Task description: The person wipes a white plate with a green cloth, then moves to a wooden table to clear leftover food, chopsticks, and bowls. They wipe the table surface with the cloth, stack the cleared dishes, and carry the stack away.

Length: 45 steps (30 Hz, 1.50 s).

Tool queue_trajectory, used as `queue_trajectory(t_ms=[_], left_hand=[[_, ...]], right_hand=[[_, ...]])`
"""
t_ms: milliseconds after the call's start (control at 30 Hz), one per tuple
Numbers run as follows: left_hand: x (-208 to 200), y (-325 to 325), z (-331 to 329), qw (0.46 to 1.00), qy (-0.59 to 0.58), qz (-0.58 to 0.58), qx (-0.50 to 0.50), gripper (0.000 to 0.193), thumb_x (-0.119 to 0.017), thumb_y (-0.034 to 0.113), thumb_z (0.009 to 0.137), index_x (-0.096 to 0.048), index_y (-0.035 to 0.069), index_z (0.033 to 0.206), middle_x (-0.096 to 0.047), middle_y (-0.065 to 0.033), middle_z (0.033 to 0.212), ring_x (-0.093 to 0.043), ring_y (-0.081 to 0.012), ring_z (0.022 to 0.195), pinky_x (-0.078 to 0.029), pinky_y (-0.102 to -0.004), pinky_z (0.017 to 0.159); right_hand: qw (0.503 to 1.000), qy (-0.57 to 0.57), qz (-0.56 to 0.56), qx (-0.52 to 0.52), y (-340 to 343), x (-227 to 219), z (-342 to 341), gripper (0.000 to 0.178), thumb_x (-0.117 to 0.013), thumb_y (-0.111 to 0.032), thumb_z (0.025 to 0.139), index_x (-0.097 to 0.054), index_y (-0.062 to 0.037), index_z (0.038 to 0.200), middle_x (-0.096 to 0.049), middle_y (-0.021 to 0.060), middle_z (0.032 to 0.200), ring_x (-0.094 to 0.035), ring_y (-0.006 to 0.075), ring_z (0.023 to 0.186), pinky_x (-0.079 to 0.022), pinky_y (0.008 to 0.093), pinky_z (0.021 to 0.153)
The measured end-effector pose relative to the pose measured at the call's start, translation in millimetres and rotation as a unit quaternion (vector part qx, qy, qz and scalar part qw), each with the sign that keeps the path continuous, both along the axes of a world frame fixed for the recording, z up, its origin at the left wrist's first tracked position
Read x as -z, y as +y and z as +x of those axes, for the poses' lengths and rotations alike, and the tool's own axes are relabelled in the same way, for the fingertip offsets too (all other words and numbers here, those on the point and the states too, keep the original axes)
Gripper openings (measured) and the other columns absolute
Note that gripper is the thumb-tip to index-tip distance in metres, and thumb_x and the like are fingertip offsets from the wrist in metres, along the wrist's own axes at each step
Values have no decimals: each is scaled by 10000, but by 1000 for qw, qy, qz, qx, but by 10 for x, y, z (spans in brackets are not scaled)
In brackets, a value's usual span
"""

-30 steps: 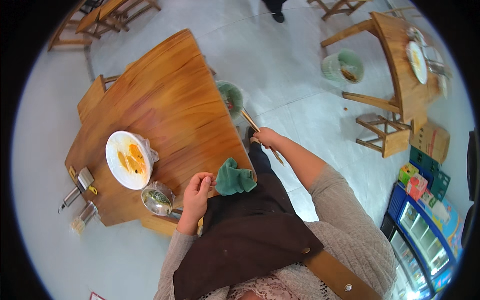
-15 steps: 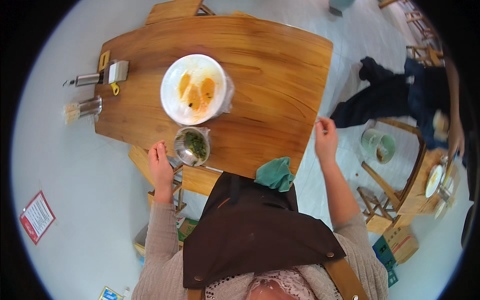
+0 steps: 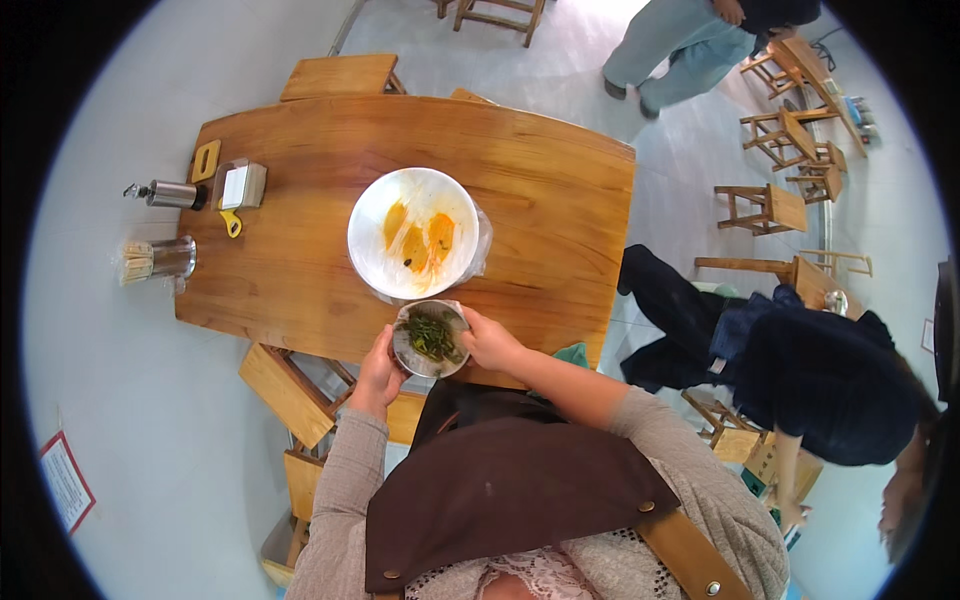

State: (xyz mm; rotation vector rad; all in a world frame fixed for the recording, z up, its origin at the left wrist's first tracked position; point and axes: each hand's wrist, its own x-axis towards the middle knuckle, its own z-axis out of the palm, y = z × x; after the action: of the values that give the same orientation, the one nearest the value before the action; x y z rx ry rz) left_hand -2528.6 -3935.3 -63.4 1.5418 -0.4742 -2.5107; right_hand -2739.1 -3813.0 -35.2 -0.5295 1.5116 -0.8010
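Observation:
Between my hands is a small bowl (image 3: 405,352) with green leafy scraps (image 3: 431,333) in it, at the table's near edge. My left hand (image 3: 377,372) grips its left side and my right hand (image 3: 490,343) its right side. Just beyond it stands a large white bowl (image 3: 365,240), wrapped in clear plastic, with orange broth residue at its bottom. A green cloth (image 3: 573,354) lies at the near right edge of the wooden table (image 3: 545,220), partly hidden by my right forearm.
At the table's left end stand a chopstick holder (image 3: 172,258), a metal dispenser (image 3: 172,193), a tissue box (image 3: 242,186) and a yellow tool (image 3: 231,221). Stools (image 3: 290,390) are tucked below left. A person in dark clothes (image 3: 790,360) bends at the right; another (image 3: 690,50) stands farther back.
My hands have come together from both sides and taken hold of the small bowl. My right forearm now covers part of the cloth. A second person has come into view at the top.

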Motion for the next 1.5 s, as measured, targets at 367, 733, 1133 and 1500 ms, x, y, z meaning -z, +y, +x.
queue_trajectory(t_ms=[367, 733, 1133, 1500], left_hand=[[0, -263, -1141, 953, 229, 27, 198, 438, -543, 107, 1018, -461, 6, 1436, -604, -121, 1363, -613, -194, 1212, -513, -332, 1033], [-878, 404, -1633, 844, 262, -291, 367, 220, -573, 83, 1007, -616, 20, 1213, -640, -21, 1066, -594, -93, 954, -503, -260, 904], [-393, 60, -1801, 961, 80, -204, 170, 390, -586, 264, 1018, -505, 33, 1322, -634, -98, 1208, -630, -193, 1071, -542, -387, 929], [-326, -43, -1863, 981, 114, -46, 148, 333, -484, 239, 1041, -556, -5, 1257, -663, -141, 1177, -676, -238, 1029, -564, -408, 911]], right_hand=[[972, 214, -11, 100, 610, -837, -683, 523, -525, -101, 901, -507, -63, 1422, -689, 137, 818, -655, 185, 595, -565, 345, 598], [937, 79, 6, 339, 813, -515, -930, 383, -539, -61, 913, -578, 28, 1284, -692, 140, 1033, -721, 218, 716, -620, 333, 550], [932, -13, -40, 359, 685, -377, -1043, 519, -531, -93, 983, -397, -28, 1479, -650, 108, 1152, -707, 183, 770, -633, 334, 668], [891, -275, -161, 324, 577, -407, -1338, 398, -483, -168, 990, -549, -71, 1371, -614, 55, 1302, -604, 175, 1131, -494, 380, 962]])
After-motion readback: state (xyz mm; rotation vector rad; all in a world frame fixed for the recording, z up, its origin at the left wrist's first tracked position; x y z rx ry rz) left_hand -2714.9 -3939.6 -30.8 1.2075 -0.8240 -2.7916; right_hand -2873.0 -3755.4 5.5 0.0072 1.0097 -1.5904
